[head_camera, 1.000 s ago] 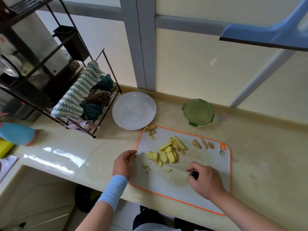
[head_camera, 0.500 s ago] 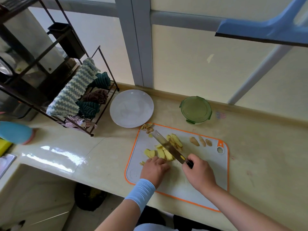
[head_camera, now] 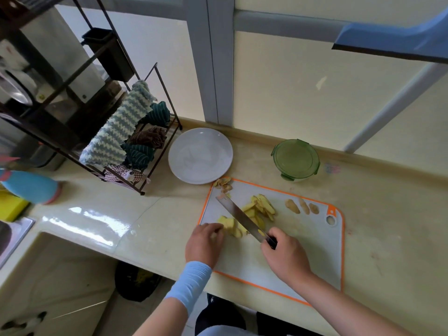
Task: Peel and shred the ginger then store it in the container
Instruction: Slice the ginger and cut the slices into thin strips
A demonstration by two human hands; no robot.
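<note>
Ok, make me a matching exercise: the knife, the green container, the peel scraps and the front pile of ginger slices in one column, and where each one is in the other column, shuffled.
Things
1. knife
2. container
3. peel scraps
4. ginger slices

Places
A. on the counter, beyond the cutting board
B. held down by the left hand
C. gripped in the right hand
D. at the board's far left corner

Pairs: 1-C, 2-A, 3-D, 4-B
</note>
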